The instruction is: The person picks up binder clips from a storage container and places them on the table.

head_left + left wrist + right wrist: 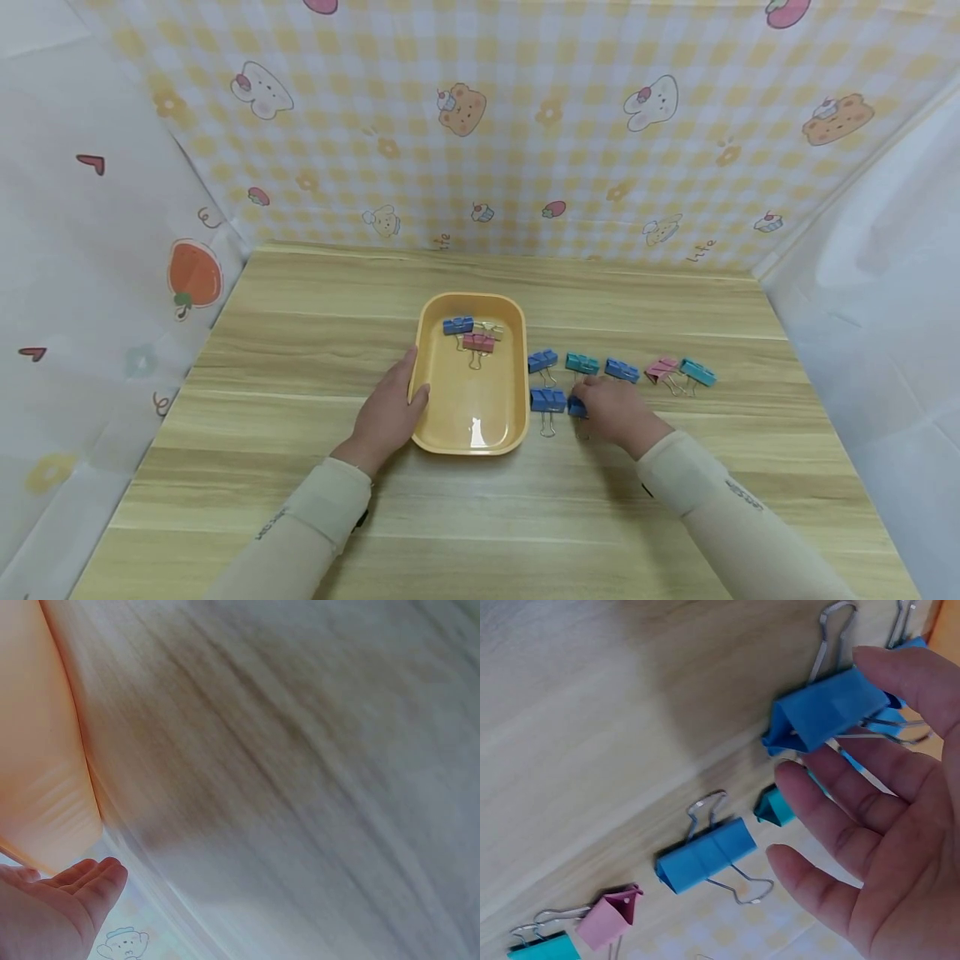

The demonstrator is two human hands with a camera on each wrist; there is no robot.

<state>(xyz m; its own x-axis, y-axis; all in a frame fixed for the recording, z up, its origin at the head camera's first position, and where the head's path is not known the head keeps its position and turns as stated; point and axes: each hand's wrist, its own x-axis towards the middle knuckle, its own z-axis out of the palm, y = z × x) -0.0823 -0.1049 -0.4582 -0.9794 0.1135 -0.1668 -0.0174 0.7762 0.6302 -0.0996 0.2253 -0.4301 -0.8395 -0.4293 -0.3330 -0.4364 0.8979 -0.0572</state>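
Note:
At the left side of a yellow tray, my left hand holds its wall, thumb over the rim and fingers along the outside. In the left wrist view those fingers lie by the tray's side. My right hand pinches a blue binder clip between thumb and fingers, just right of another blue binder clip. Beyond this hand lie a green binder clip and a blue one. Inside the tray are a blue binder clip, a pink one and a pale yellow one.
Farther right on the wooden table lie a pink binder clip and a teal one. One more blue binder clip sits close to the tray's right rim. A checked cloth hangs behind the table, with white sheets at both sides.

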